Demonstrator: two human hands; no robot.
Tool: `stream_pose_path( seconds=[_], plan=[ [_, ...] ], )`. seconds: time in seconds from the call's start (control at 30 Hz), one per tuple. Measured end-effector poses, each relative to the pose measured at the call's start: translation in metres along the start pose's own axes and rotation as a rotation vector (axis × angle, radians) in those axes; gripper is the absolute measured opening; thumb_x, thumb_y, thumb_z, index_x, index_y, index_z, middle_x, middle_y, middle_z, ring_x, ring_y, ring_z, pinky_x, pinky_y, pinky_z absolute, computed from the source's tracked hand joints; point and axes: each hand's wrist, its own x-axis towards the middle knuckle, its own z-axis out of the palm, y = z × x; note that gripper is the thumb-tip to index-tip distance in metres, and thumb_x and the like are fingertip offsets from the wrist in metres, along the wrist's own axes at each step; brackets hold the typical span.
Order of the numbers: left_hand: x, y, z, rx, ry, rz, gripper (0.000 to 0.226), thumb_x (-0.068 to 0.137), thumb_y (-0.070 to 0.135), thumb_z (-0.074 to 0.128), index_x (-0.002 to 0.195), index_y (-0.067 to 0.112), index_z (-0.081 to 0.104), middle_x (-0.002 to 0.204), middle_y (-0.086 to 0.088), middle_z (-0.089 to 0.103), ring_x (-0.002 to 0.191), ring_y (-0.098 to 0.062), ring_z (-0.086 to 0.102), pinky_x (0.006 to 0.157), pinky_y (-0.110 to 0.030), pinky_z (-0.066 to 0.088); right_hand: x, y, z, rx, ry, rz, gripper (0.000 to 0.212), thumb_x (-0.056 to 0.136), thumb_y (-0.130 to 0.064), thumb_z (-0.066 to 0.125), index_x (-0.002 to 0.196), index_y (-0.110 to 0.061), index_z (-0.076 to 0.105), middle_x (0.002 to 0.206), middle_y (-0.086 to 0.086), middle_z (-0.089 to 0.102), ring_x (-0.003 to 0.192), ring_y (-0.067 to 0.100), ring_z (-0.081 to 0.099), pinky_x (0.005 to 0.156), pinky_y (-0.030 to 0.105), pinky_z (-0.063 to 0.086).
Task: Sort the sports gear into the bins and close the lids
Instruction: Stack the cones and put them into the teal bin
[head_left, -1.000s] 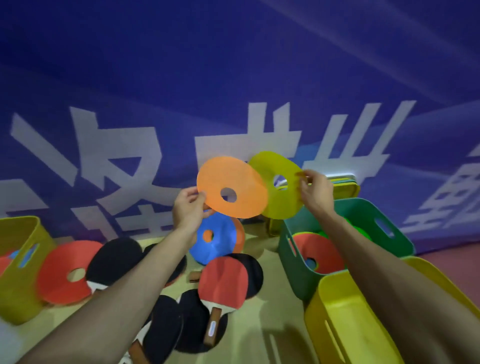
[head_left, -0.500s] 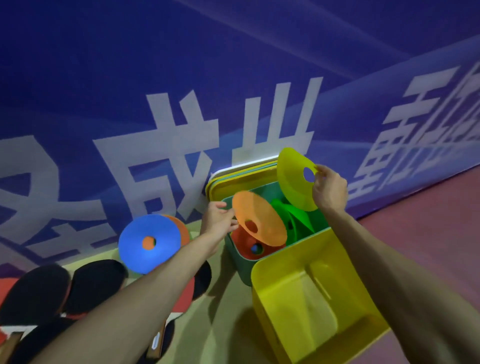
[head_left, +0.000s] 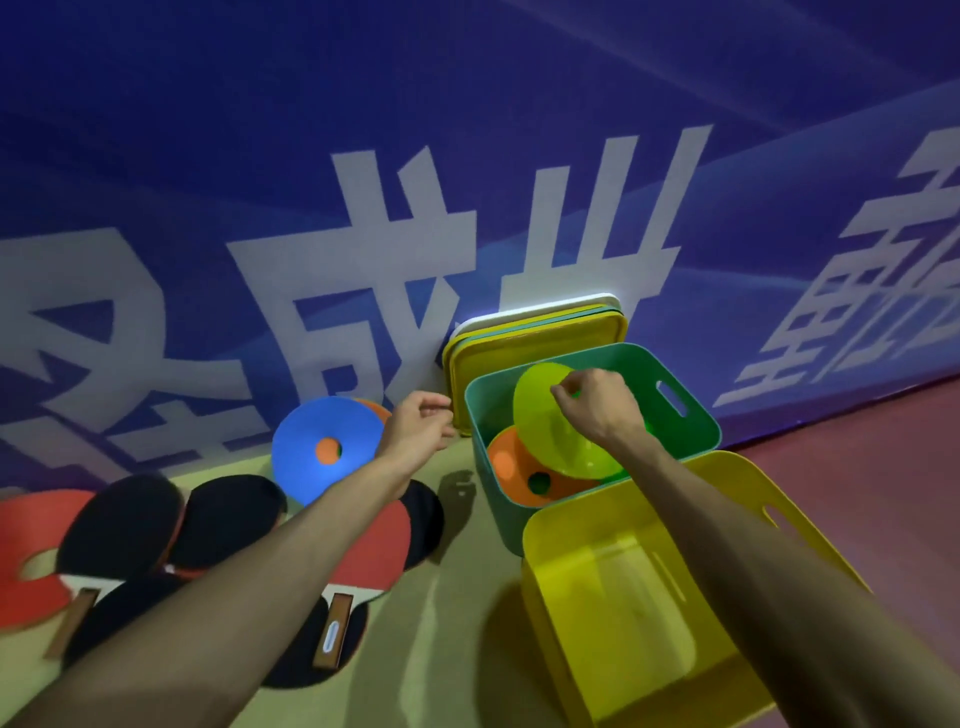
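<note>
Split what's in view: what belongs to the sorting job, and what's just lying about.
Belongs to the job:
green bin, yellow bin, stacked lids, yellow-green disc pinched by the right hand, orange disc in the green bin, blue disc, red disc, paddles.

Just there:
blue banner, red floor.

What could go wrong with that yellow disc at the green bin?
The yellow disc in the right hand is tilted in the green bin; dropped so, it may lean up and block a lid. The left hand hangs close to the stacked lids and might knock them over.
</note>
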Motion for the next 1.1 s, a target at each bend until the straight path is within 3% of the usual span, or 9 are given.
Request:
stream_pose_path(
  seconds=[0.1,0.23,0.4,0.5,0.6,0.8,0.93,1.03,1.1],
  plan=[
    [0.001,-0.012,-0.034,0.0,0.063,-0.006,0.015,0.094,0.006,0.047,0.102,0.014,0.057,0.092,-0.002,0.058,0.08,-0.018,0.062,0.073,-0.03,0.052,0.005,-0.032,0.014,-0.054,-0.02,-0.039,0.028,0.089,-0.03,0.05,0.087,-0.011,0.07,0.09,0.017,0.07,0.087,0.037,0.065,0.071,0.038,0.052],
    [-0.002,-0.033,-0.089,-0.01,0.116,-0.042,0.019,0.091,0.006,0.048,0.09,0.023,0.058,0.098,-0.005,0.061,0.078,-0.019,0.064,0.073,-0.032,0.05,0.007,-0.081,0.042,-0.075,-0.078,-0.123,0.026,0.089,-0.027,0.048,0.092,-0.014,0.07,0.094,0.018,0.069,0.09,0.039,0.064,0.073,0.039,0.051],
    [-0.015,-0.066,-0.17,-0.057,0.196,-0.125,0.017,0.09,0.008,0.05,0.101,0.016,0.06,0.094,-0.002,0.062,0.079,-0.017,0.063,0.074,-0.03,0.048,-0.003,-0.157,0.096,-0.051,-0.215,-0.23,0.025,0.088,-0.027,0.049,0.083,-0.01,0.066,0.091,0.021,0.069,0.087,0.042,0.062,0.07,0.039,0.048],
    [-0.023,-0.092,-0.221,-0.077,0.252,-0.168,0.016,0.09,0.009,0.052,0.101,0.015,0.062,0.093,-0.001,0.064,0.077,-0.014,0.063,0.076,-0.028,0.048,-0.012,-0.209,0.13,-0.042,-0.299,-0.279,0.022,0.089,-0.025,0.051,0.094,-0.014,0.07,0.101,0.018,0.07,0.098,0.038,0.063,0.078,0.039,0.049],
    [-0.029,-0.119,-0.272,-0.093,0.319,-0.194,0.015,0.09,0.009,0.053,0.098,0.015,0.065,0.093,-0.001,0.066,0.075,-0.012,0.063,0.065,-0.02,0.046,-0.022,-0.262,0.165,-0.067,-0.382,-0.333,0.025,0.09,-0.022,0.051,0.103,-0.018,0.071,0.105,0.01,0.071,0.104,0.032,0.062,0.085,0.035,0.047],
    [-0.031,-0.167,-0.352,-0.175,0.48,-0.248,0.019,0.091,0.006,0.049,0.092,0.019,0.063,0.093,-0.004,0.064,0.072,-0.012,0.061,0.058,-0.02,0.04,-0.036,-0.346,0.228,-0.073,-0.549,-0.418,0.023,0.088,-0.026,0.05,0.103,-0.022,0.067,0.108,0.01,0.069,0.1,0.032,0.062,0.087,0.042,0.052],
    [-0.032,-0.2,-0.386,-0.258,0.573,-0.32,0.02,0.091,0.003,0.046,0.1,0.013,0.06,0.086,-0.005,0.06,0.07,-0.014,0.057,0.057,-0.021,0.04,-0.038,-0.39,0.265,-0.069,-0.628,-0.464,0.024,0.094,-0.019,0.051,0.114,-0.015,0.065,0.114,0.009,0.066,0.102,0.026,0.063,0.092,0.037,0.053],
    [-0.025,-0.228,-0.403,-0.323,0.705,-0.413,0.018,0.086,0.0,0.049,0.08,0.014,0.058,0.078,-0.01,0.058,0.07,-0.022,0.054,0.053,-0.022,0.041,-0.037,-0.413,0.293,-0.111,-0.657,-0.511,0.025,0.096,-0.019,0.05,0.117,-0.012,0.063,0.114,0.009,0.065,0.102,0.026,0.062,0.091,0.034,0.053],
    [-0.02,-0.247,-0.41,-0.348,0.822,-0.522,0.01,0.085,0.004,0.055,0.081,0.011,0.061,0.081,-0.014,0.062,0.072,-0.025,0.059,0.051,-0.022,0.042,-0.036,-0.422,0.309,-0.125,-0.674,-0.531,0.025,0.097,-0.02,0.051,0.117,-0.01,0.062,0.11,0.008,0.066,0.097,0.023,0.063,0.085,0.029,0.052]
  ],
)
